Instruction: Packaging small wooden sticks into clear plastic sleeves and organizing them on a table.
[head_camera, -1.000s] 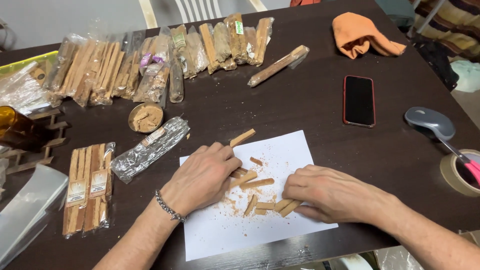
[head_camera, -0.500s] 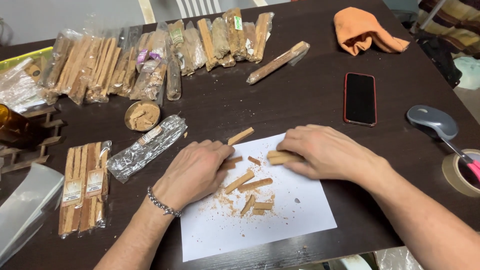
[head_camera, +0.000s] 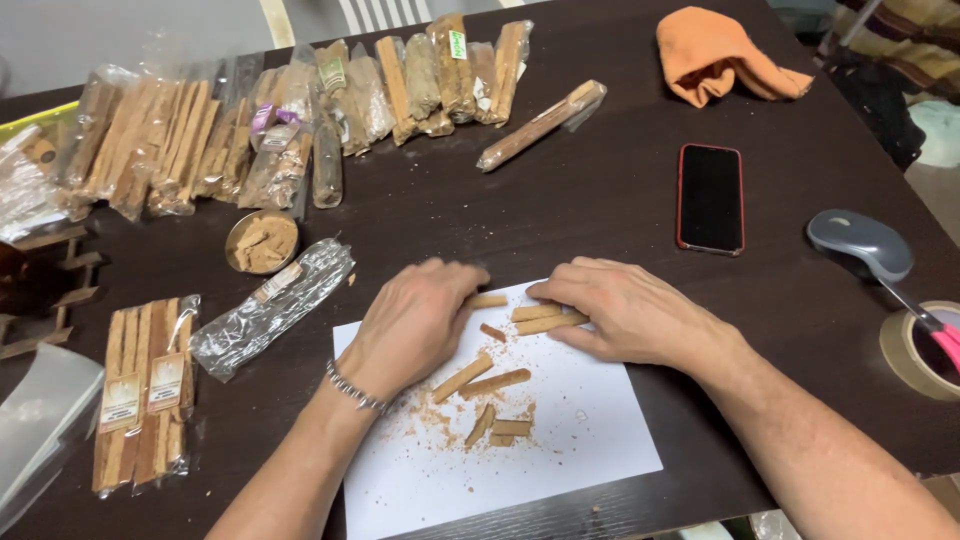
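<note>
A white paper sheet (head_camera: 560, 450) lies on the dark table (head_camera: 560, 220) with several short wood sticks (head_camera: 478, 375) and crumbs on it. My left hand (head_camera: 415, 320), palm down, rests at the sheet's top edge, its fingertips touching a small wood piece (head_camera: 488, 300). My right hand (head_camera: 625, 315) lies beside it, fingers pinching two wood sticks (head_camera: 545, 318) against the paper. The hands are a few centimetres apart.
Several plastic-wrapped wood stick bundles (head_camera: 300, 120) line the far edge. A crinkled empty wrapper (head_camera: 270, 310), a small round bowl of chips (head_camera: 261, 241), a wrapped stick pack (head_camera: 145, 390), a phone (head_camera: 710, 197), an orange cloth (head_camera: 725, 55), a grey mouse (head_camera: 860, 243) and a tape roll (head_camera: 915, 350) surround the sheet.
My right hand has moved up from the sheet's lower right to its top, bringing sticks along. My left hand has shifted slightly up toward the small piece at the paper's top edge.
</note>
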